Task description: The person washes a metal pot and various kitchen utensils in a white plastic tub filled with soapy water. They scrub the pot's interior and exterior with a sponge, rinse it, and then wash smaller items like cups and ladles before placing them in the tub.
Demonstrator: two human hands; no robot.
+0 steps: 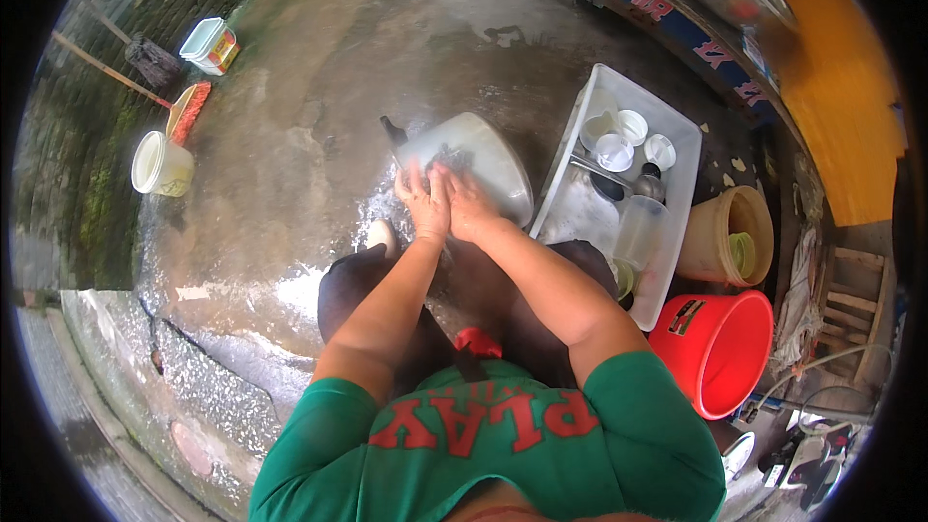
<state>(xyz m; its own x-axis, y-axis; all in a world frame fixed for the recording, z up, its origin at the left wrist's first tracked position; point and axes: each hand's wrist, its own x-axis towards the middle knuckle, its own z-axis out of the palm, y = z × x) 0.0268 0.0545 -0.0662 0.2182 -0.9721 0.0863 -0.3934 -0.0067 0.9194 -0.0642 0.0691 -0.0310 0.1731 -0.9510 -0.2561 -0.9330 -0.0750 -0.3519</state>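
A shallow, translucent whitish plastic tub (500, 167) is on the wet floor in front of my knees. My left hand (424, 206) and my right hand (470, 206) meet side by side over its near edge, fingers pointing away from me and slightly blurred. Just beyond the fingertips is a dark clump (453, 157), too blurred to name. A black handle (394, 130) sticks out at the tub's left edge, with a thin edge running from it towards my left fingers. Whether either hand grips something is hidden from above.
Right of the tub, a white plastic crate (692, 152) holds cups, a clear jug (643, 232) and other ware. Beyond it stand a beige bucket (692, 239) and a red bucket (674, 355). By the left wall are a broom (190, 112), a mop (152, 61) and pails (174, 167).
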